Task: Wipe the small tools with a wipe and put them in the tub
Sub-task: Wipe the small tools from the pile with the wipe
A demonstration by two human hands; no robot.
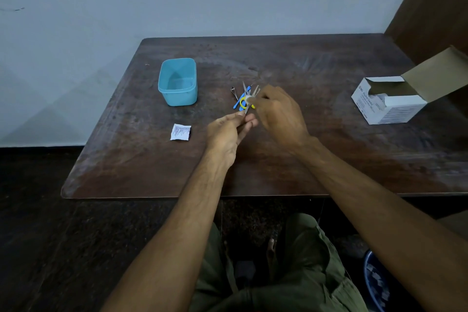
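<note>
Pinching tweezers point(249, 102) lengthwise, tips away, left hand point(228, 132) holding near end.

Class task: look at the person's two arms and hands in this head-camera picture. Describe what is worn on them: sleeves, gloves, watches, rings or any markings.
Both arms are bare along their whole visible length; no sleeve shows. The left hand and the right hand wear no gloves. No watch, bracelet or strap shows on either wrist, and no ring can be made out on the fingers that are visible. No markings or tattoos show on the forearms.
</note>
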